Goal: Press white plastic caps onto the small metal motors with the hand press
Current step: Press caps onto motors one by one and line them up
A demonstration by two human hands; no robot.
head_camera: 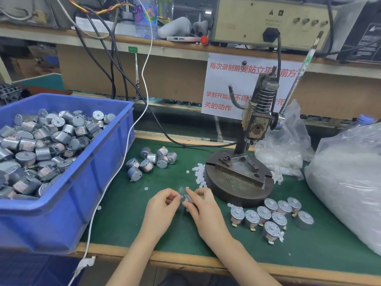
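Right hand (pixel 203 205) mostly hides its motor (pixel 189 199); left hand (pixel 162 204) pinches a blurred cap (pixel 181 196).

Green-topped bench (pixel 127 219) carries blue bin (pixel 86 199) of motors, hand press (pixel 240 178), loose motors (pixel 152 161), white caps (pixel 199 172), capped motors (pixel 272 216), plastic bags (pixel 346 182).

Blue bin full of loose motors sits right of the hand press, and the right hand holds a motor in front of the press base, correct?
No. The head view shows the blue bin left of the hand press. The right hand does hold a motor in front of the press base.
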